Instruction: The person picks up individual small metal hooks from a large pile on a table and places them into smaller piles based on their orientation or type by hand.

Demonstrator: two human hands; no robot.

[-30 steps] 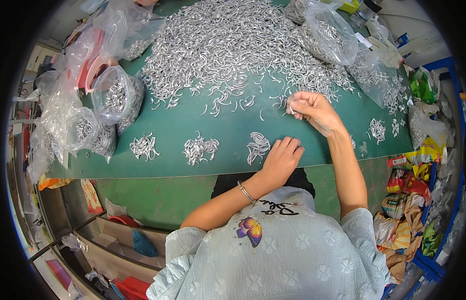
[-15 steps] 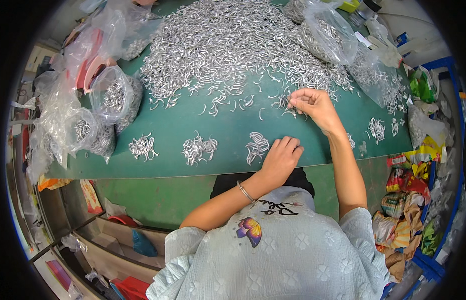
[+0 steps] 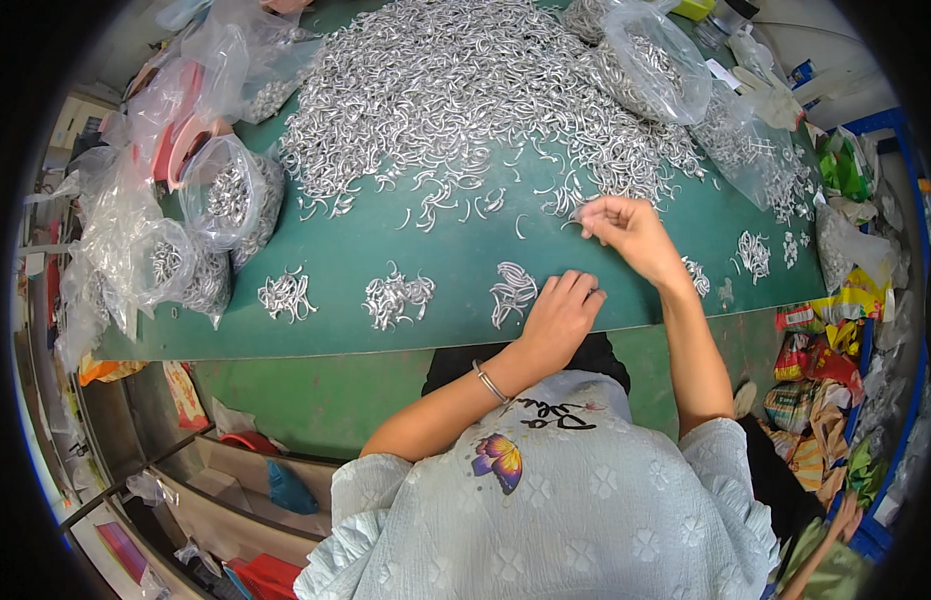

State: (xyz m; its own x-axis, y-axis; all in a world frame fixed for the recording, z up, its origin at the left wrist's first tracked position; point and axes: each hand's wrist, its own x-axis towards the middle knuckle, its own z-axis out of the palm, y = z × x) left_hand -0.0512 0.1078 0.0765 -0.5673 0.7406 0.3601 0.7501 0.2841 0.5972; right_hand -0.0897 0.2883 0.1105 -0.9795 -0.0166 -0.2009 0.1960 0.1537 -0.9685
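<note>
A wide heap of small curved silver metal pieces [image 3: 436,90] covers the far middle of the green table [image 3: 386,240]. My right hand [image 3: 631,235] is pinched at the heap's near edge, above a few loose pieces; what sits between its fingertips is too small to make out. Close to the table's front edge, my left hand [image 3: 564,315] rests with its fingers curled together, its palm side hidden. Just left of it lies a small pile of curved pieces [image 3: 513,293]. Two similar piles, a middle one [image 3: 398,298] and a left one [image 3: 287,295], lie farther left.
Clear plastic bags of metal pieces [image 3: 236,195] crowd the table's left end. Another open bag [image 3: 656,70] stands at the far right. Small clusters [image 3: 754,256] lie on the right side. A person's arm [image 3: 826,545] shows at the lower right, near colourful packets [image 3: 806,370].
My right hand has drawn slightly back toward me from the heap's edge. My left hand stays almost still. Another person's arm and dark clothing have come into view at the lower right.
</note>
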